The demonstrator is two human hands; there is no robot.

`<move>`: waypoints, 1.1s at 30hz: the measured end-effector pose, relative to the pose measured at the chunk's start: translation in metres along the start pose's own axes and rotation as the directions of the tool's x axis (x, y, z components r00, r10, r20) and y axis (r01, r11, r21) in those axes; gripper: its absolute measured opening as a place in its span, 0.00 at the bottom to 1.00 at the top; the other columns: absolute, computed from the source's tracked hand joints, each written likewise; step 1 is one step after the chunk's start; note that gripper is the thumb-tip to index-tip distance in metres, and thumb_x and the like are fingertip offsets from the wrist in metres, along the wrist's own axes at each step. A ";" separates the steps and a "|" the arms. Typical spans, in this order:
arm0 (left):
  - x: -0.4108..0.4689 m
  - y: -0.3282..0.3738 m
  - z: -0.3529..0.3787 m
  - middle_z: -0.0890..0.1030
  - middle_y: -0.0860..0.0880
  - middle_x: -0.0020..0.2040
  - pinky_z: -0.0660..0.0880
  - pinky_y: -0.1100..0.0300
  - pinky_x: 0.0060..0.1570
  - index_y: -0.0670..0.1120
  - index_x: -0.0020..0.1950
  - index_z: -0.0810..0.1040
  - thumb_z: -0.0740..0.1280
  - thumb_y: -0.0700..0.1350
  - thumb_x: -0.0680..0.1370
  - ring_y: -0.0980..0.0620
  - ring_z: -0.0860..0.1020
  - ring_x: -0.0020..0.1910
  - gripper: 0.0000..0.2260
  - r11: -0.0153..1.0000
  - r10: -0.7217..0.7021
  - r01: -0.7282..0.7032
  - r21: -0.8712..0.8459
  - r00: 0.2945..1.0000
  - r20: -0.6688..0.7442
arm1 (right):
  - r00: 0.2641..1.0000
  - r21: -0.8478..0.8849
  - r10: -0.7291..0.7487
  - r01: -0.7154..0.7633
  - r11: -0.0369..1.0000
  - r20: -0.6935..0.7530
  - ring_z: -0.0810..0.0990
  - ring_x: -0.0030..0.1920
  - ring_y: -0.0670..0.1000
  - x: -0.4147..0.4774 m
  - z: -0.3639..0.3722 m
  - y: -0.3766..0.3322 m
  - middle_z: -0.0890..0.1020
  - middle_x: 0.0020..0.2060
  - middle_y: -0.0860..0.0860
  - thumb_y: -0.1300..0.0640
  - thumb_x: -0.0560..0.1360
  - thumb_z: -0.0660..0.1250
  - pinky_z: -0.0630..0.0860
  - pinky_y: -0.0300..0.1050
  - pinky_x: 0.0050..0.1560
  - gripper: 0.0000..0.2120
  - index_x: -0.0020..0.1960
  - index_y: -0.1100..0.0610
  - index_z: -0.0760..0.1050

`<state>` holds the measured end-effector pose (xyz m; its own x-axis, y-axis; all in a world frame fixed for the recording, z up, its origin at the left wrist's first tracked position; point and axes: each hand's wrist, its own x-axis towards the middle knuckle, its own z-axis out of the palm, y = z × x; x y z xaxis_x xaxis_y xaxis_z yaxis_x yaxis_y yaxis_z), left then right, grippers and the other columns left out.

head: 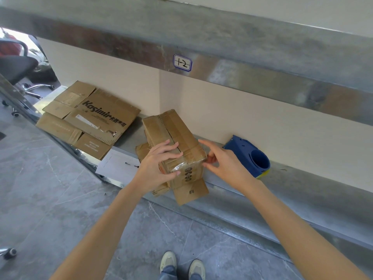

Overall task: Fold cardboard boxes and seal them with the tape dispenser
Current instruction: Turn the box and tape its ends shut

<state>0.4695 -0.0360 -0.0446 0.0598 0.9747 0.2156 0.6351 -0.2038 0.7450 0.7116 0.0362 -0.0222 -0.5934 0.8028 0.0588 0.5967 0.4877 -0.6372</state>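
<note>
Cardboard box (pixel 171 136), the one folded, is lying on the metal ledge (pixel 302 188), my left hand (pixel 155 164) gripping its near end, fingers over the top, thumb on the taped face. My right hand (pixel 226 162) is touching its right corner; whether it is pinching tape I cannot tell. Beyond are sitting one blue tape dispenser (pixel 250 156), right, and one flattened printed carton (pixel 105 114), left.

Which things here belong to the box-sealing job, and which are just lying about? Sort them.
Job: small box, gripped by left hand, right hand at its corner; blue tape dispenser; flattened Kasimir box.
Lying about: paper sheet; pen; office chair; "1-2" label.
</note>
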 end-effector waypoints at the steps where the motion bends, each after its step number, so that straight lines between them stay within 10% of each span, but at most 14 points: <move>1: 0.000 0.000 0.000 0.73 0.61 0.70 0.59 0.48 0.75 0.56 0.63 0.81 0.79 0.48 0.70 0.62 0.61 0.75 0.23 1.000 0.000 0.000 0.000 1.000 0.004 | 1.000 -0.009 -0.004 0.004 1.000 0.028 0.78 0.45 0.45 0.000 -0.002 0.001 0.78 0.41 0.45 0.56 0.74 0.74 0.78 0.49 0.52 0.37 0.76 0.42 0.60; 8: 0.000 -0.001 -0.002 0.73 0.60 0.71 0.59 0.46 0.76 0.54 0.64 0.81 0.79 0.48 0.70 0.61 0.60 0.76 0.23 1.000 -0.002 0.002 -0.003 1.000 0.023 | 0.994 -0.265 -0.054 0.079 0.961 0.099 0.69 0.51 0.44 0.010 -0.033 -0.001 0.75 0.50 0.41 0.55 0.75 0.72 0.70 0.45 0.47 0.30 0.74 0.42 0.67; 20: 0.000 -0.001 0.000 0.73 0.61 0.70 0.58 0.48 0.75 0.55 0.64 0.81 0.79 0.48 0.70 0.62 0.60 0.75 0.23 1.000 -0.003 0.003 0.004 1.000 0.005 | 0.995 -0.122 -0.050 0.060 0.991 0.082 0.70 0.49 0.44 0.013 -0.027 0.003 0.75 0.47 0.45 0.54 0.73 0.74 0.73 0.46 0.50 0.29 0.72 0.45 0.69; 33: 0.003 -0.002 -0.003 0.71 0.61 0.72 0.55 0.57 0.73 0.55 0.65 0.80 0.79 0.53 0.69 0.63 0.59 0.76 0.25 0.999 0.028 -0.029 0.034 0.999 0.028 | 0.980 -0.185 -0.138 0.164 0.969 0.145 0.70 0.65 0.50 0.018 -0.010 0.006 0.67 0.72 0.46 0.51 0.75 0.71 0.75 0.53 0.60 0.29 0.74 0.44 0.67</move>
<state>0.4661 -0.0333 -0.0439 0.0992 0.9707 0.2191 0.6591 -0.2290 0.7163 0.7099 0.0575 -0.0169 -0.7424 0.6691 0.0342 0.5806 0.6680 -0.4655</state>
